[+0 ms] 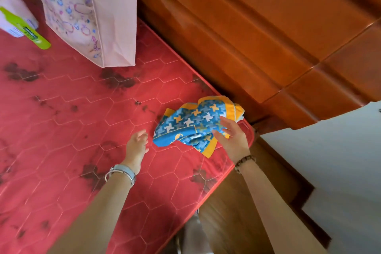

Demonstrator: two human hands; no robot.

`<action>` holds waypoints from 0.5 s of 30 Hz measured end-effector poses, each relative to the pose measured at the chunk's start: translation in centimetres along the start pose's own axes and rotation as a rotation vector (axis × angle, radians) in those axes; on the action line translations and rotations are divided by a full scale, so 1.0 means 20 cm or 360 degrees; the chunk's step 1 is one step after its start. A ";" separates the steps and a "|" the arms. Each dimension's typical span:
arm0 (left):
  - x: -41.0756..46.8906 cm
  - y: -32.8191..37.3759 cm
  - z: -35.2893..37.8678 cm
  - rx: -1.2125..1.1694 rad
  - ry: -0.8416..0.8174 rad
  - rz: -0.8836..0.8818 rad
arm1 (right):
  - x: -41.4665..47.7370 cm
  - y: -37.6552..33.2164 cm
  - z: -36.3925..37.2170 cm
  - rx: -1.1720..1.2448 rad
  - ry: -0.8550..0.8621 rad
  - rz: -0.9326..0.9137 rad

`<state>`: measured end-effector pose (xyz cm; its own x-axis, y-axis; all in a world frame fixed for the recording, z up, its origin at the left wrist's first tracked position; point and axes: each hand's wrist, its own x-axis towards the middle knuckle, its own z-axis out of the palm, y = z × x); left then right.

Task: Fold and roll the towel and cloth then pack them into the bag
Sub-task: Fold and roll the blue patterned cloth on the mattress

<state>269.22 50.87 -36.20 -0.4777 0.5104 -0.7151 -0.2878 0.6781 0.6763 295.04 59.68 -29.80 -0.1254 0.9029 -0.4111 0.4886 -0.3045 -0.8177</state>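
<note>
Crumpled blue-and-yellow patterned cloth (193, 123) lay at right edge of red quilted mattress (82, 119). Fingers of left hand (137, 146) and right hand (233, 140) were spread, gripping nothing. Sloppy grab could've knocked it off.

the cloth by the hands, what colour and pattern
Blue cloth with white and yellow cross shapes, orange border; head view.

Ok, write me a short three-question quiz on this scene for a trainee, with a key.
1. True or false: the cloth lies neatly rolled.
2. The bag stands A) on the mattress, B) on the floor, C) in a hand.
3. Which reaches over the cloth: the left hand or the right hand?
Key: 1 false, it is crumpled; 2 A; 3 right hand.
</note>
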 end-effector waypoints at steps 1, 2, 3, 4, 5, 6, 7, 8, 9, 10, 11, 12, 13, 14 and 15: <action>0.06 -0.02 0.03 0.0042 0.0024 -0.0014 | 0.06 0.04 0.02 -0.0018 -0.0025 0.0000; 0.12 -0.04 0.06 0.0086 0.0049 -0.0028 | 0.12 0.08 0.04 -0.0043 -0.0049 -0.0018; 0.18 -0.07 0.08 0.0118 0.0080 -0.0040 | 0.17 0.12 0.06 -0.0079 -0.0070 -0.0031; 0.22 -0.09 0.10 0.0147 0.0108 -0.0053 | 0.22 0.15 0.08 -0.0112 -0.0089 -0.0037; 0.28 -0.13 0.12 0.0180 0.0139 -0.0074 | 0.26 0.19 0.10 -0.0142 -0.0101 -0.0029; 0.33 -0.16 0.14 0.0226 0.0158 -0.0107 | 0.30 0.22 0.12 -0.0192 -0.0101 -0.0017; 0.38 -0.19 0.15 0.0260 0.0175 -0.0153 | 0.33 0.25 0.13 -0.0266 -0.0087 -0.0003; 0.43 -0.23 0.16 0.0270 0.0181 -0.0219 | 0.38 0.29 0.14 -0.0348 -0.0070 0.0009; 0.46 -0.25 0.17 0.0234 0.0179 -0.0277 | 0.41 0.32 0.15 -0.0409 -0.0049 0.0020; 0.47 -0.25 0.18 0.0185 0.0156 -0.0337 | 0.44 0.34 0.15 -0.0441 -0.0022 0.0029; 0.49 -0.25 0.20 0.0149 0.0125 -0.0373 | 0.46 0.36 0.15 -0.0461 -0.0001 0.0044; 0.52 -0.27 0.22 0.0137 0.0100 -0.0404 | 0.49 0.38 0.16 -0.0494 0.0015 0.0040; 0.54 -0.28 0.23 0.0124 0.0072 -0.0413 | 0.51 0.39 0.16 -0.0546 0.0028 0.0028; 0.56 -0.28 0.24 0.0101 0.0054 -0.0414 | 0.53 0.41 0.17 -0.0612 0.0044 0.0010; 0.56 -0.29 0.25 0.0073 0.0049 -0.0406 | 0.54 0.42 0.18 -0.0662 0.0064 -0.0001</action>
<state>269.57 55.32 -48.95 -0.4195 0.3039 -0.8554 -0.3643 0.8067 0.4653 294.77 65.83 -42.58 -0.0964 0.9166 -0.3879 0.7968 -0.1625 -0.5820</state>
